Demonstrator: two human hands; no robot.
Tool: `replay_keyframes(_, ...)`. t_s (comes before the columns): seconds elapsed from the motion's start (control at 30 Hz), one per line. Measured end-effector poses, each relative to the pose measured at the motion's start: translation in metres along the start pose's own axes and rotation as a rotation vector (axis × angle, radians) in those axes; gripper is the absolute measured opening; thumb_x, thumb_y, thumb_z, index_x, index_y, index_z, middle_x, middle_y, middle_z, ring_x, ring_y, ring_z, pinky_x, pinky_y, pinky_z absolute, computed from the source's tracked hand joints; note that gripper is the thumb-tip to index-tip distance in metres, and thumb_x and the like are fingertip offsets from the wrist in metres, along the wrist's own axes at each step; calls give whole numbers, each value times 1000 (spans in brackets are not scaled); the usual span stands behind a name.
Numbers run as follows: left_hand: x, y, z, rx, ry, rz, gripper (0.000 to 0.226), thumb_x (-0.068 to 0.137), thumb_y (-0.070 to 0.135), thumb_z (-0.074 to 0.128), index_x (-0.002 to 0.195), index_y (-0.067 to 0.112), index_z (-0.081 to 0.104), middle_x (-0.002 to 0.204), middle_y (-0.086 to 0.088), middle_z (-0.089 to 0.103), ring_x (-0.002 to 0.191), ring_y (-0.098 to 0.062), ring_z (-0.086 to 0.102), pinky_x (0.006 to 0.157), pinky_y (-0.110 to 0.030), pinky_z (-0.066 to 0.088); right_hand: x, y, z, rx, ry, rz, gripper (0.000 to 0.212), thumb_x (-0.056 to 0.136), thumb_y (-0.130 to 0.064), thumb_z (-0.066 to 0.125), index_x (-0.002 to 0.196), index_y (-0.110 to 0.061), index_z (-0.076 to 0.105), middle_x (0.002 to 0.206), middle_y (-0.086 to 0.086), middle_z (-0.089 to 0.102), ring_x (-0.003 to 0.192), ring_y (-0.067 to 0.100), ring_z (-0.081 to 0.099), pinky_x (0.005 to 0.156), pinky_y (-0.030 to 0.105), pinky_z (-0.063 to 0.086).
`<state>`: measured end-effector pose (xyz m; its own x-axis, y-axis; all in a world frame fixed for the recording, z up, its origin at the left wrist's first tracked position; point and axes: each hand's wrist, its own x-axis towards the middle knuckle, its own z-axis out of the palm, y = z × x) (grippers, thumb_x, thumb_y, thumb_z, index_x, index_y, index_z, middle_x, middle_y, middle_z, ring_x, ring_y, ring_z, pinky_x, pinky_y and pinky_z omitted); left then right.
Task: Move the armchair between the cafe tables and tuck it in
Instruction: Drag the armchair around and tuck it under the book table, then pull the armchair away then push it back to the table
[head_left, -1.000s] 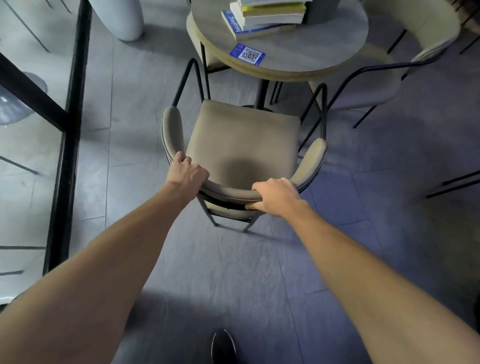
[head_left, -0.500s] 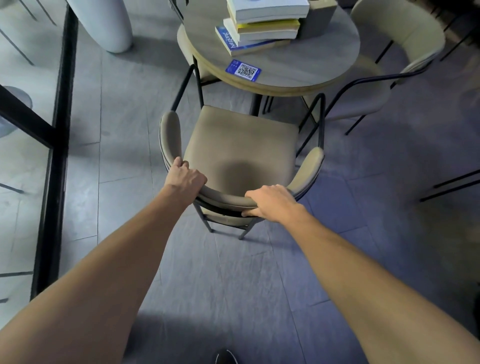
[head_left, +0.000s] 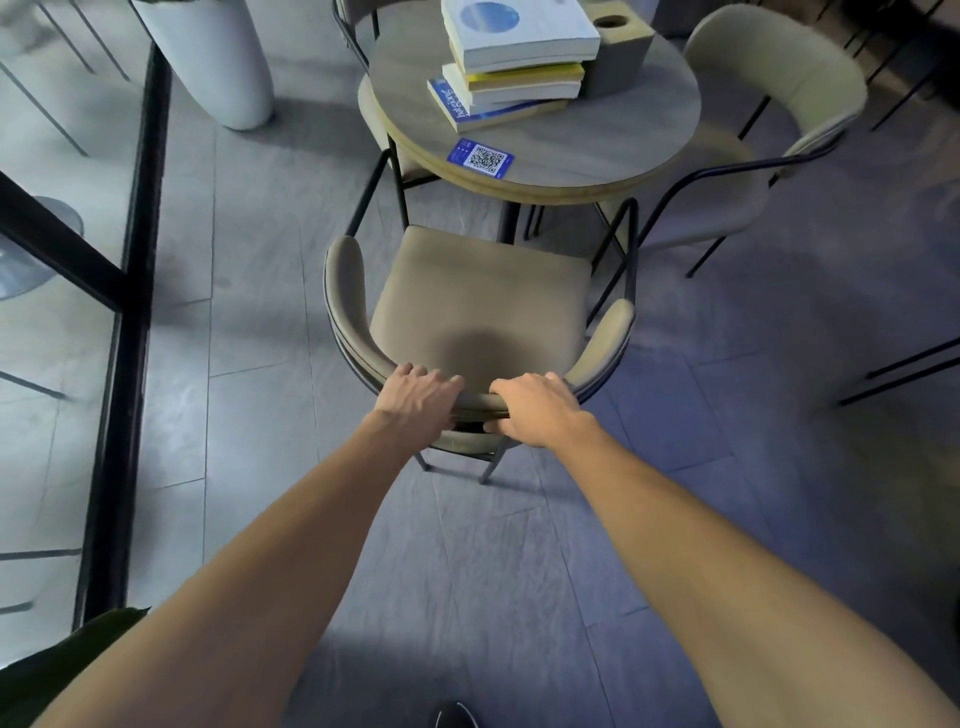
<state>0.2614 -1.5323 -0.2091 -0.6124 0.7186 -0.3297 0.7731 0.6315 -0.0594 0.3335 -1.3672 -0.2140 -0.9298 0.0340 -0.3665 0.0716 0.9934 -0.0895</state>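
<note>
A beige armchair (head_left: 478, 296) with a black metal frame stands in front of me, its seat facing a round grey cafe table (head_left: 597, 140). The seat's front edge sits just under the table's near rim. My left hand (head_left: 415, 397) grips the curved backrest near its middle. My right hand (head_left: 535, 408) grips the same backrest just to the right, fingers wrapped over the top and thumb underneath. Both hands lie close together.
A stack of books (head_left: 514, 57), a grey block (head_left: 621, 47) and a blue QR card (head_left: 482, 157) lie on the table. Another beige armchair (head_left: 769, 119) stands at its right. A white planter (head_left: 213, 57) and a black-framed glass wall (head_left: 135, 322) are at left.
My left hand has slid along the backrest from its left curve toward the middle, closer to my right hand. The view has shifted, with table and chair lower in frame.
</note>
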Motion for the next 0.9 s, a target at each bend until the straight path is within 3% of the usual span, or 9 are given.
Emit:
replay_keyframes(0.23,13,52,-77,-84,8,18,45,93,52,54,126,21,50,123,-4,58,115,-28,56,83,-39,44,-39,40,-59,-7,77,3,34,92,-48,58,111,-19,59,109,7,67,110,32,57,88,42,40)
replay_keyframes(0.43,51,112,-170,-51,141,21,46,95,47,55,132,23,46,127,-5,57,116,-29,55,87,-41,46,-79,113,-143,-47,179,50,45,89,-48,59,125,-20,57,120,6,64,117,31,53,93,43,39)
replay_keyframes(0.57,81,160,-235,-9,181,5,39,96,42,52,128,20,50,127,-7,57,117,-30,55,87,-43,46,-110,181,-189,-85,210,56,33,89,-42,59,112,-19,57,114,7,65,113,32,53,89,42,40)
replay_keyframes(0.9,169,261,-376,-7,226,-123,37,99,38,45,130,20,51,127,-9,57,116,-32,56,85,-43,45,-141,374,-289,-182,254,-3,50,87,-47,64,130,-24,56,123,4,64,118,29,53,94,42,41)
